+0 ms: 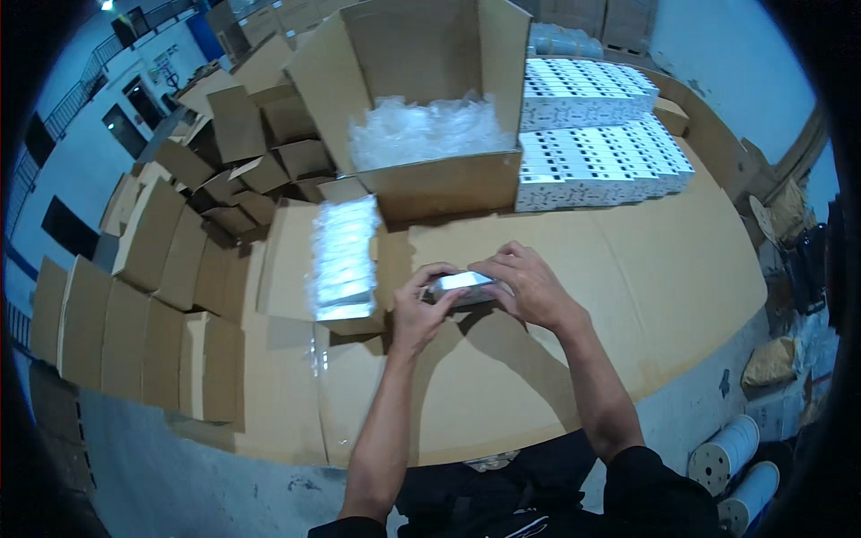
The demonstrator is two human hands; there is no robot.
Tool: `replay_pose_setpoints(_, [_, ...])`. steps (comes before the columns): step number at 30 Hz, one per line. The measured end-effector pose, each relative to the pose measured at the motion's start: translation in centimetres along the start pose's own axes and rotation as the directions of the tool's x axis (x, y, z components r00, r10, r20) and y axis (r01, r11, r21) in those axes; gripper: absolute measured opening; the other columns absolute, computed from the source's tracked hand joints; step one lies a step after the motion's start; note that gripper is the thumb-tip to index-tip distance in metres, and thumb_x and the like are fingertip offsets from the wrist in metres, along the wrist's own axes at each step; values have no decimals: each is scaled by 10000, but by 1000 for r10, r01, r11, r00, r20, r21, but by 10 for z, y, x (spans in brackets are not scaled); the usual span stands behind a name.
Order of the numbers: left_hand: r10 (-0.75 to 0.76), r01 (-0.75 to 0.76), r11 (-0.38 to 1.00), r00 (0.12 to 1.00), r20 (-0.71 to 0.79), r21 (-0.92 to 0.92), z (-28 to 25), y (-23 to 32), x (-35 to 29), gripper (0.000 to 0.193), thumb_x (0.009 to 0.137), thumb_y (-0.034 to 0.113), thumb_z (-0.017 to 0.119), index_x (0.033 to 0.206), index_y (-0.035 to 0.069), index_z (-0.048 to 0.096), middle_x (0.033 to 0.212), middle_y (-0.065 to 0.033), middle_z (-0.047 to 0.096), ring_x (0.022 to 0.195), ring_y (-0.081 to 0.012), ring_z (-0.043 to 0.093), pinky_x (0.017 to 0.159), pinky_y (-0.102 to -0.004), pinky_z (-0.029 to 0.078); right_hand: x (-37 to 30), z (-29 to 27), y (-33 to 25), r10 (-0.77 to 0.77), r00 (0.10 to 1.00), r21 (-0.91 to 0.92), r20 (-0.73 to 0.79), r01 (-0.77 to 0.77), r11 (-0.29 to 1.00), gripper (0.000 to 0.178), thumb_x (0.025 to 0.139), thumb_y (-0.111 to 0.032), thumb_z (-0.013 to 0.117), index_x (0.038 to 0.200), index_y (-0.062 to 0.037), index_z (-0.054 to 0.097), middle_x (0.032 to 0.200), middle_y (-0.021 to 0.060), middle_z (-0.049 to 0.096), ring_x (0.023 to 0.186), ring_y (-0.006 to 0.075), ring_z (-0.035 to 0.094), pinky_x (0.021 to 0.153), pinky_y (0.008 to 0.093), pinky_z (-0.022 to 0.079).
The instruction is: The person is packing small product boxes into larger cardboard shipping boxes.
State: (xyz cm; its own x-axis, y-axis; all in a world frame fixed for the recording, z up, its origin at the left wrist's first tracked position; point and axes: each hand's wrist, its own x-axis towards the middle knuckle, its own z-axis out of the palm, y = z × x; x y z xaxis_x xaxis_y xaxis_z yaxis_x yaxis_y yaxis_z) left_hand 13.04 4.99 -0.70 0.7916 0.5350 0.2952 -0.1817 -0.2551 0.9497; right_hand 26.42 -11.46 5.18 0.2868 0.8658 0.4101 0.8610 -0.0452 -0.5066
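Observation:
A small flat packet wrapped in clear plastic (462,285) is held between both hands just above the cardboard-covered work surface (556,359). My left hand (414,309) grips its left end and my right hand (525,285) covers its right end. To the left, a row of similar plastic-wrapped packets (343,260) stands packed in a small open cardboard box (287,269). Behind the hands, a large open carton (430,184) holds loose clear plastic bags (421,130).
Two rows of white printed small boxes (596,157) lie stacked at the back right. Folded and open brown cartons (143,296) pile up on the left. White reels (726,453) and a sack (769,363) sit on the floor at the right.

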Motion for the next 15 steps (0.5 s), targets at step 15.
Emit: replay_pose_setpoints(15, [29, -30, 843, 1000, 11, 537, -24, 27, -113, 607, 842, 102, 759, 1397, 65, 514, 1371, -163, 568, 1292, -374, 519, 1096, -458, 412, 56, -30, -44, -40, 999, -85, 9, 40, 996, 247, 887, -117, 686, 1111, -40, 613, 907, 166, 661, 864, 367, 612, 849, 446, 486])
